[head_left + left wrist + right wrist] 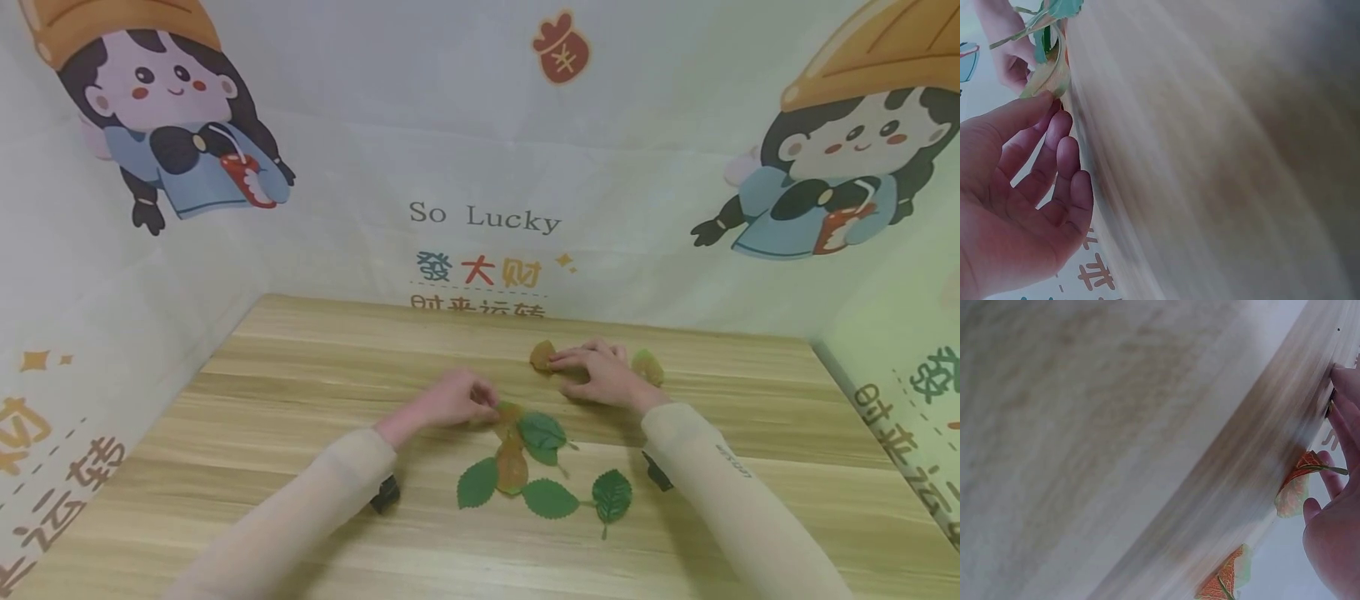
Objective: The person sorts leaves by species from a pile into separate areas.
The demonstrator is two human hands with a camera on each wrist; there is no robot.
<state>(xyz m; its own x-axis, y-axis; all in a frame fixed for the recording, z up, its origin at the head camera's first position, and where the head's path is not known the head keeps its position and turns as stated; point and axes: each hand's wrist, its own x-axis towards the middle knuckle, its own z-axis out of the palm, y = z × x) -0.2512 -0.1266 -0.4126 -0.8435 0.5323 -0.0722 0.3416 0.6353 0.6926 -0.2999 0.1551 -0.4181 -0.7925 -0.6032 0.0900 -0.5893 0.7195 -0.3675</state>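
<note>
My left hand (459, 398) pinches the edge of an orange-green leaf (508, 414) between thumb and forefinger, the other fingers loosely bent. The left wrist view shows this pinch on the yellowish leaf (1054, 75) most closely. Beside that leaf, a dark green leaf (542, 430) overlaps others, with an orange leaf (512, 468) just below. Farther back, my right hand (600, 377) reaches over the table with fingers extended, fingertips touching a brown-orange leaf (542, 357). In the right wrist view my right hand (1341, 462) is partly cut off at the edge.
Nearer the front lie green leaves, one at the left (477, 483), one in the middle (551, 498) and one at the right (612, 497). Another orange-green leaf (647, 367) lies behind the right wrist. A printed cloth (337, 167) stands behind the wooden table (300, 350).
</note>
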